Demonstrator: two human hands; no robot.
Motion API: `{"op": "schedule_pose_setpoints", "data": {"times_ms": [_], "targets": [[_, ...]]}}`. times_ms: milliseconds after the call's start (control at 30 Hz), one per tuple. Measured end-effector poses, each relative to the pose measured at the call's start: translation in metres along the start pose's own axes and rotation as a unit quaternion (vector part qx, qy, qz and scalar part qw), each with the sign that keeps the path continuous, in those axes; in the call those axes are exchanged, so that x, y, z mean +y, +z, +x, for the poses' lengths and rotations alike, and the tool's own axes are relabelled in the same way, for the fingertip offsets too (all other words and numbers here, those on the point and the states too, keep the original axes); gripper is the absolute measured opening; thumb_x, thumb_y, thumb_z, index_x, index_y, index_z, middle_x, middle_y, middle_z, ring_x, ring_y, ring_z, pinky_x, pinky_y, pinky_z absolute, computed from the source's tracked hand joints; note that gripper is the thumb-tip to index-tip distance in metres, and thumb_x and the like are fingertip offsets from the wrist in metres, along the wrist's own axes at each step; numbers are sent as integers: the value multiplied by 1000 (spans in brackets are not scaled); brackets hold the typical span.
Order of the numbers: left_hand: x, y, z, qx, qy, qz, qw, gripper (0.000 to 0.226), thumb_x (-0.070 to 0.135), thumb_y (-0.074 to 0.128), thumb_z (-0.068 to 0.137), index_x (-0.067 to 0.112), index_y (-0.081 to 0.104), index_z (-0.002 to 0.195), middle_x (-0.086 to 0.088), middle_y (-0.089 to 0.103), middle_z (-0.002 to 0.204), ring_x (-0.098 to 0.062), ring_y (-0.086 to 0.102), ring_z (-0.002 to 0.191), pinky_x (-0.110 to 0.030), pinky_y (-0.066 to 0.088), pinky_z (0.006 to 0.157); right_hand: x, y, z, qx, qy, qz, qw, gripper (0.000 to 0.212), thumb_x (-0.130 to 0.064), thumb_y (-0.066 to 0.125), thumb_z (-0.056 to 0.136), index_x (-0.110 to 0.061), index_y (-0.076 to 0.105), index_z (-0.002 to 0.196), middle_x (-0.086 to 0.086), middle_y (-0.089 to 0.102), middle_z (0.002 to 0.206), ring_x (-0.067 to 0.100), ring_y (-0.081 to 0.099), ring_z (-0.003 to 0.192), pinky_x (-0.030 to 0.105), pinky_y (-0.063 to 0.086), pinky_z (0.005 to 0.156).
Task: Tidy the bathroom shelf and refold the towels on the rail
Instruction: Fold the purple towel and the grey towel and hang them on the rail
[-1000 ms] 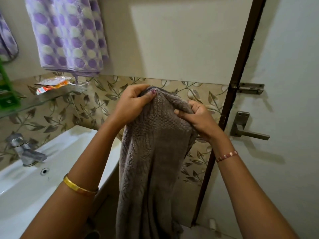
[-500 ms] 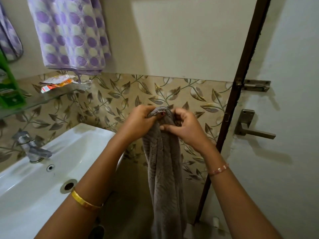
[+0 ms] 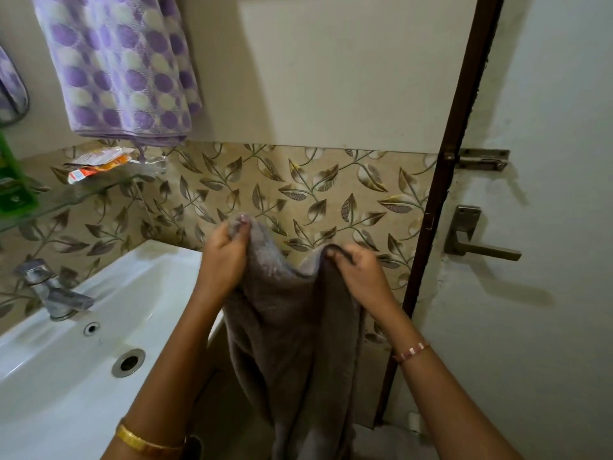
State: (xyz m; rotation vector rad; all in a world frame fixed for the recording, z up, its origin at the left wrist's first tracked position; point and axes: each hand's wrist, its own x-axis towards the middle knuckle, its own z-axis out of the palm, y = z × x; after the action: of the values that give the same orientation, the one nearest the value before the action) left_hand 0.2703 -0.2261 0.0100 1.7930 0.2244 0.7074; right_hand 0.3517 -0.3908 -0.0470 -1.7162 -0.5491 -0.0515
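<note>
A grey towel (image 3: 292, 327) hangs in front of me, held up by its top edge. My left hand (image 3: 224, 257) pinches the upper left corner and my right hand (image 3: 360, 273) pinches the upper right one, with the edge sagging between them. The towel's lower part drops out of view at the bottom. A purple and white spotted towel (image 3: 122, 68) hangs on the wall at the upper left. Below it a glass shelf (image 3: 83, 197) carries crumpled sachets (image 3: 99, 162) and a green item (image 3: 13, 184).
A white sink (image 3: 66, 360) with a metal tap (image 3: 53, 290) fills the lower left. A door (image 3: 547, 227) with a lever handle (image 3: 477, 240) and a bolt (image 3: 481, 160) stands at the right, behind a dark frame (image 3: 441, 194). Leaf-patterned tiles cover the wall.
My hands have moved apart, spreading the grey towel's top edge that was bunched between them. Over the last second they also came lower.
</note>
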Motion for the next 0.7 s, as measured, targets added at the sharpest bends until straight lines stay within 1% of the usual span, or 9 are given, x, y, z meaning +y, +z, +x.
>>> {"op": "schedule_pose_setpoints", "data": {"times_ms": [67,167,200,267,333,433,500,600,700], "targets": [[2,13,-12,-93,1,-5,996,25,12,38,95,16,60,106,6,63,96,2,59,88,-2,44,69,-39,2,5,-35,-91,-32,995,14,-14,57,87,-18,60,75,-4,60,67,3,55,62,20,45,61],[8,31,-33,-166,-36,-83,982,33,3,32,95,23,54,81,20,67,60,14,60,61,-3,46,58,-79,7,8,-28,-169,-85,981,14,-13,63,82,-21,54,77,-14,57,67,-5,57,59,9,44,50],[10,34,-36,-162,-43,-108,980,34,2,30,94,23,52,77,22,65,54,13,59,56,-4,47,55,-85,7,7,-11,-183,-92,979,15,-12,65,81,-22,53,79,-15,57,66,-7,57,57,7,43,48],[12,36,-36,-117,-19,-132,984,35,1,31,93,22,51,75,25,64,53,13,59,54,-5,46,53,-88,7,5,7,-180,-75,981,14,-15,66,81,-19,53,78,-10,55,65,0,52,53,14,44,48],[18,37,-33,-56,10,-145,988,35,3,37,92,26,55,72,25,64,55,12,59,56,-6,46,54,-82,7,0,-15,-137,18,990,14,-17,63,84,-18,52,75,-1,56,65,11,52,58,28,44,53],[25,37,-32,-7,-10,-174,985,34,12,39,94,28,61,73,19,65,53,7,60,52,-11,48,51,-60,5,-8,-73,-62,126,987,11,-19,61,85,-14,56,77,4,58,65,16,54,61,30,45,56],[32,28,-27,31,-34,-211,976,25,17,34,96,19,59,92,16,65,51,5,60,48,-11,47,46,-40,0,-19,-149,-28,104,983,4,-18,64,82,-19,60,81,-6,60,63,8,54,57,21,45,51],[44,11,-16,42,-13,-238,970,25,16,33,96,20,56,87,18,66,54,4,61,51,-13,48,46,-13,0,-40,-239,5,77,968,21,-11,71,77,-25,65,92,-7,63,69,10,56,60,20,48,56],[53,10,-16,38,-10,-225,974,22,16,37,95,24,52,83,15,66,55,6,60,48,-11,47,44,-5,9,-40,-143,-51,-18,988,8,-6,64,82,-3,67,88,11,61,75,12,53,63,26,44,59]]}}
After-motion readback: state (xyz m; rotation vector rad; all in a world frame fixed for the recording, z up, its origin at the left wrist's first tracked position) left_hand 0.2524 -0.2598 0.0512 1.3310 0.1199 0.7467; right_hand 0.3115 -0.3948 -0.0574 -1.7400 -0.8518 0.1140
